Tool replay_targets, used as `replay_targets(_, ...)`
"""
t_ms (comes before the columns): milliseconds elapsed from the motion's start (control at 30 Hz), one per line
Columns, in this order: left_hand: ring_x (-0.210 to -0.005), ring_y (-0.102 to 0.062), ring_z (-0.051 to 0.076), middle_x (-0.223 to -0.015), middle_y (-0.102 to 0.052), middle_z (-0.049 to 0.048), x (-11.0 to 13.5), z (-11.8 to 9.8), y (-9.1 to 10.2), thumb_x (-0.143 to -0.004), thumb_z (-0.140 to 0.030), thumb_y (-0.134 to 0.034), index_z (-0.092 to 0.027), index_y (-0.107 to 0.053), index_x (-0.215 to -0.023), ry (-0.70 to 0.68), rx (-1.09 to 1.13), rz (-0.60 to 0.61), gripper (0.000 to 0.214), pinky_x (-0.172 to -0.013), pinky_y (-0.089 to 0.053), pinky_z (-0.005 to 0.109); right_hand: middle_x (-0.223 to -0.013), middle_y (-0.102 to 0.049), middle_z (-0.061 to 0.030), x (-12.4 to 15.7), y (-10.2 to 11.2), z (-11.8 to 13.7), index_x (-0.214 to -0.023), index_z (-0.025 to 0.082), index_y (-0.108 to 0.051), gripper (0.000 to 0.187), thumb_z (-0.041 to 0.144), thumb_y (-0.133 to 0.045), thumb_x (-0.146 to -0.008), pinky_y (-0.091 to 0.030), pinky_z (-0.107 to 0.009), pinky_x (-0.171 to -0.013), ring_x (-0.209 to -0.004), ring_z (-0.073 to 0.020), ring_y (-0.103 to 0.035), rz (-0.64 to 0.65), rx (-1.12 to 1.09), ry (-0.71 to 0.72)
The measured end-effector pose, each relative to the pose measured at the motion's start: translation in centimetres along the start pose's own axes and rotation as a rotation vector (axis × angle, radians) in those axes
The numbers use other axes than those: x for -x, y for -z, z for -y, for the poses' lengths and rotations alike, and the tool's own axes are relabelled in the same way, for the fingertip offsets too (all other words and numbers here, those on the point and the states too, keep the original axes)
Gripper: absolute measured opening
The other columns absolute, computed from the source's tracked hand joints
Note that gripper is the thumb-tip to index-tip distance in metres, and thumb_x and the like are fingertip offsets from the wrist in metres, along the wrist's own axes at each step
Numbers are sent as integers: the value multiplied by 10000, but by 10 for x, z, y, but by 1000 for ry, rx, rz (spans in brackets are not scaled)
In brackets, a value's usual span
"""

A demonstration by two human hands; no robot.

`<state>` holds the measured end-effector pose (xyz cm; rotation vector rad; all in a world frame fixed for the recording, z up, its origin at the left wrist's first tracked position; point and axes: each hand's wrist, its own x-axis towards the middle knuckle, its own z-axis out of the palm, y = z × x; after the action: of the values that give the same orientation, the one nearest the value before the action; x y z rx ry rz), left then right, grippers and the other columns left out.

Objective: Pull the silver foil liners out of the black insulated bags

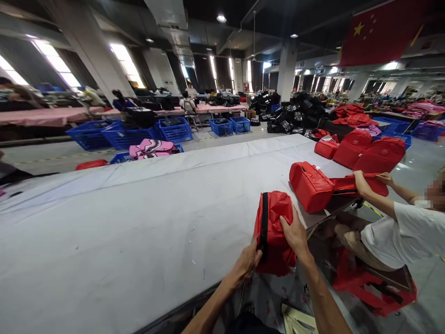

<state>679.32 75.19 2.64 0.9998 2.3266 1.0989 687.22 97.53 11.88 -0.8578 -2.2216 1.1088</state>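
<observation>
A red bag [274,232] is held upright at the near edge of the grey table [139,222]. It is gripped low on its black-zipped side by the left hand [248,262], fingers closed, and, apparently, pressed from the right by the right hand [295,234]. A second bag [311,185] is handled by a co-worker [399,232] nearby.
</observation>
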Motion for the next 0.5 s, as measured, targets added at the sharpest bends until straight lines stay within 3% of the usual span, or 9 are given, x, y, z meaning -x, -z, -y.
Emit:
replay_targets(133, -948, -778, 279, -1030, -830, 98, -5, 3, 14, -1039, -215, -496, -191, -548, -1644, 66, -50, -105, 607, -900, -569, 367, -1716, -642, -144, 1, -22, 12, -1775, 210, -494, 715, 361, -529, -1077, -559, -456, -1252, -1531, -320, -674, 52, 185, 41)
replay_targets(267, -1122, -827, 290, -1236, -863, 113, -12, 3, 27, -1092, -302, -502, -249, -559, -1632, -2, -64, -215, 546, -963, -583, 362, -1733, -623, -145, 8, -32, 11, -1749, 194, -529, 678, 321, -503, -1084, -553, -455, -1261, -1562, -319, -647, 14, 248, 80)
replay_targets(400, -894, -815, 252, -934, -835, 66, -33, -2, 41, -1110, -297, -443, -242, -733, -1378, -19, -206, -249, 399, -843, -537, 309, -1677, -676, -148, 8, -29, 7, -1748, 201, -533, 658, 316, -499, -1102, -575, -436, -1227, -1504, -306, -691, 11, 274, 116)
replay_targets(500, -765, -762, 231, -809, -783, 37, -46, 15, 53, -1118, -351, -434, -235, -754, -1265, 155, -124, -303, 370, -776, -517, 297, -1647, -703, -133, 10, -23, 1, -1762, 224, -515, 659, 310, -515, -1108, -591, -420, -1199, -1461, -292, -719, 9, 276, 127)
